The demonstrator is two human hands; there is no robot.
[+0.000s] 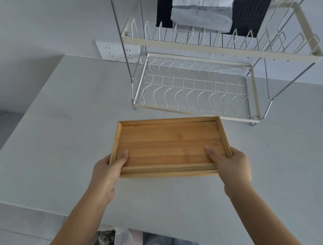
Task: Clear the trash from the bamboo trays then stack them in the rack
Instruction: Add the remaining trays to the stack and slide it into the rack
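Trays (170,146) of bamboo, seemingly two nested one on the other, are held just above the grey counter (62,129), in front of the rack (194,113) that stands at the counter's back edge. The top tray looks bare of trash. The left hand (107,170) grips the near left corner, thumb on the inside floor; the right hand (229,167) clamps the near right corner the same way. The trays' long axis runs left to right, roughly in line with the rack's front rail, and the rack's empty lower shelf lies straight ahead of both hands, neither nearer. I judge the next move to be a forward carry. A wall outlet (114,51) sits behind the rack, folded cloths (202,8) hang above its upper tier, and a bag (125,240) shows below the counter's near edge.
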